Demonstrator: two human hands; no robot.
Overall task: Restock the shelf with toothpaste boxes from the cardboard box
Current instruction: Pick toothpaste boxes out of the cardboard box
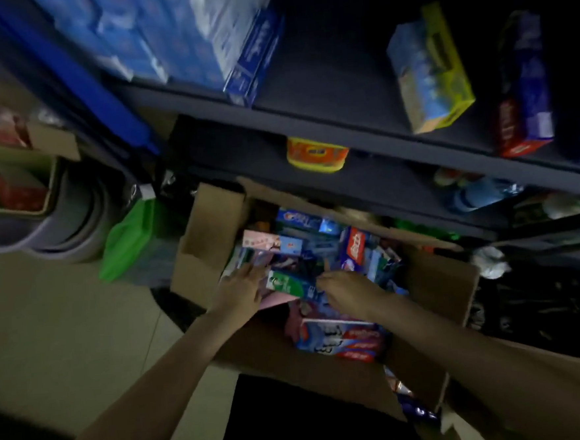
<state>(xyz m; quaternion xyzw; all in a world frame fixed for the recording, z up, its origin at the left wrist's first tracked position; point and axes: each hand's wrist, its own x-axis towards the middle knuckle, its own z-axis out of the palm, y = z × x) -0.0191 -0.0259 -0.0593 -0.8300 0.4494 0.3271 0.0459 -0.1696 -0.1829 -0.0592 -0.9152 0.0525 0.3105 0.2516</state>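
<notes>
Both your hands are down in the cardboard box [437, 278]: left hand [242, 288] fingers flat on the toothpaste boxes [294, 254], right hand [346, 289] seemingly pinching one near the middle, ready for the shelf [340, 79].

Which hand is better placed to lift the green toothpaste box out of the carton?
Probably the left hand: its fingers lie at the green toothpaste box's near end. The right hand only reaches its far end, in the cardboard box. Blur hides the exact grip.
</notes>
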